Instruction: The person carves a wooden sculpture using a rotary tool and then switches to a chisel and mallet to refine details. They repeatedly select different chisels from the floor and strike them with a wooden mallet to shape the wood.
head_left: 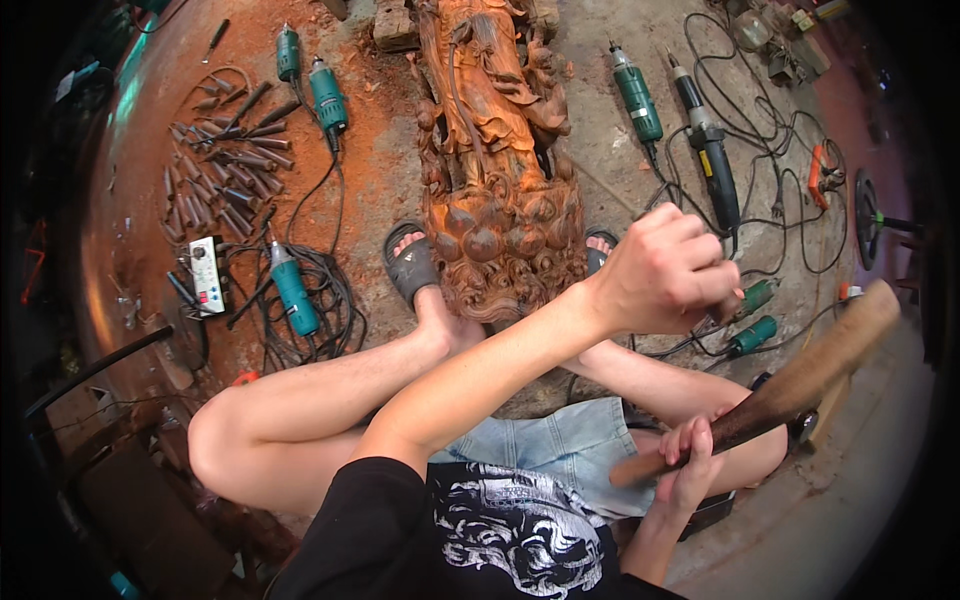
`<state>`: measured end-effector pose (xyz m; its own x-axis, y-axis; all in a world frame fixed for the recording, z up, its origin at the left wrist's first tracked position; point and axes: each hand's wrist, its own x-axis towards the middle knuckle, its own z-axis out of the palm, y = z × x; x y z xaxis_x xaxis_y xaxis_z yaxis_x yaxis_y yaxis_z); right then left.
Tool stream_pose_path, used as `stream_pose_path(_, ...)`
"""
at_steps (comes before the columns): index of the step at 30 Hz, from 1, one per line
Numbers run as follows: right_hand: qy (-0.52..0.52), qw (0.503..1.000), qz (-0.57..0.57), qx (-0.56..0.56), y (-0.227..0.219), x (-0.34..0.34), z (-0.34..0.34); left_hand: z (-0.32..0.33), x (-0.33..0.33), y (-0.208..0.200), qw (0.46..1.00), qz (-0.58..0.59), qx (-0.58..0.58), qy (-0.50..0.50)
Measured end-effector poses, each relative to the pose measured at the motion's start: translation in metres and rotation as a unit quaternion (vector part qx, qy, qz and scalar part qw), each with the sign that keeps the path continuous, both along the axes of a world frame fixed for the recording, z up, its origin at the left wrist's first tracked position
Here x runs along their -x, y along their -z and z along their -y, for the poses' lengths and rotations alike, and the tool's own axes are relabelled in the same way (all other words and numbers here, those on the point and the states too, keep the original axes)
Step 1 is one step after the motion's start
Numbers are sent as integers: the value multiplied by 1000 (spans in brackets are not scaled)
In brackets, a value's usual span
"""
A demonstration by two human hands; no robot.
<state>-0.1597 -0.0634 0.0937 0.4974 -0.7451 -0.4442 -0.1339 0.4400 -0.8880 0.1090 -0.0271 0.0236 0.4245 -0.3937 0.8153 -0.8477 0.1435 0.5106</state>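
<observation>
- Floor (592, 130) shows as a strip down each side of the carving (490, 185), whose lower end lies between the sandaled feet; cords (790, 235) loop across the right side.
- The hands are apart: the left hand (680, 270) is raised past the carving's lower right edge, fingers curled — whether they grip anything, I cannot tell.
- The right hand (690, 455) is closed around the thin end of a wooden club (785, 390), which slants over the right thigh, its thick end pointing outward.
- The club is smooth and rounded, dark in the middle, paler at the thick end.
- The carving is reddish-brown wood, with draped folds above and rounded, knobbly shapes below; orange dust coats the floor to its left.
- Counted: one club, one carving, six green or teal power tools (328, 95) — three each side — one black-and-grey power tool (712, 165), one white power strip (205, 275).
- The heaped chisels (225, 175) overlap too much to count.
</observation>
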Motion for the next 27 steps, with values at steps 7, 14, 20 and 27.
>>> stream_pose_path(7, -43, 968, -32, 246, -15, -17, -4, 1, -10, 22, 996, -61, 61, -23)
stream_pose_path(14, -83, 969, 1, 235, -27, -22, -19, -7, -17, 20, 994, -48, 95, -34)
stream_pose_path(20, -86, 958, 23, 273, -21, -34, -33, -16, -23, 22, 992, -30, 121, -33)
stream_pose_path(27, -185, 808, -193, 524, 30, -75, -32, -30, -39, 19, 990, -41, 135, -4)
